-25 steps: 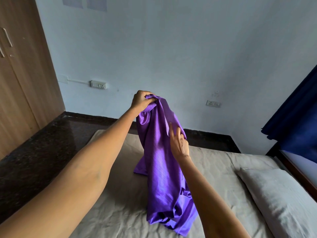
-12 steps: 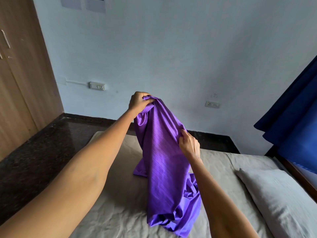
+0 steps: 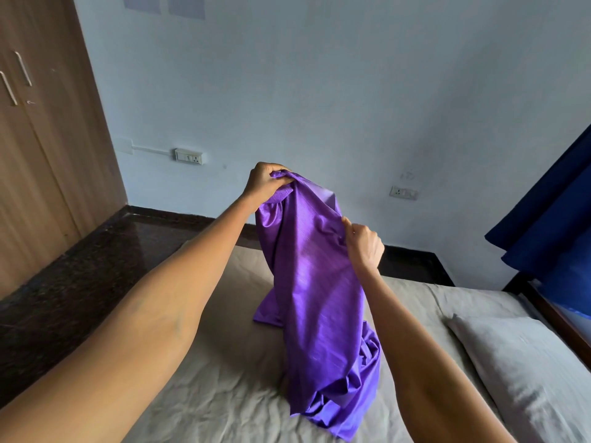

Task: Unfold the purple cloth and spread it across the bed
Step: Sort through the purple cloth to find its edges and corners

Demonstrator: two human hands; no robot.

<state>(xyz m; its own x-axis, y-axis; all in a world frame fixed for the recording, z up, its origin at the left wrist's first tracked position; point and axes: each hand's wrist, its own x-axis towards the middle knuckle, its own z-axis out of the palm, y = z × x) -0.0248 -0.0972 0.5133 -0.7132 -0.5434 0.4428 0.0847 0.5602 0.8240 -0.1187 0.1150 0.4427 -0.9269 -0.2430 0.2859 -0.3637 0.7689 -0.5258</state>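
— What do we see, starting at the left?

— A wooden wardrobe [image 3: 38, 148] with its doors closed, so we cannot tell what it holds. Beside it runs a dark floor [image 3: 80, 282], and a switch socket [image 3: 188, 156] sits on the pale wall [image 3: 319, 91].

— And our hands?

— Our left hand [image 3: 263, 183] is raised highest, its fingers [image 3: 281, 174] curled tight round a bunched top corner of the purple cloth [image 3: 316, 298]. Further right and lower, our right hand [image 3: 364, 244] pinches the cloth's upper edge, its fingers folded in over the fabric.

— Where is the cloth itself?

— It hangs between the two hands as a long, partly gathered drape above the bed [image 3: 224, 394]. Its lower end touches the grey sheet and lies crumpled there in folds; a flap also rests on the sheet behind, towards the left.

— Anything further right?

— A second socket [image 3: 403, 192] on the wall, then a grey pillow [image 3: 527, 372] lying on the bed well apart from the cloth, and a dark blue curtain [image 3: 550, 212] at the right edge.
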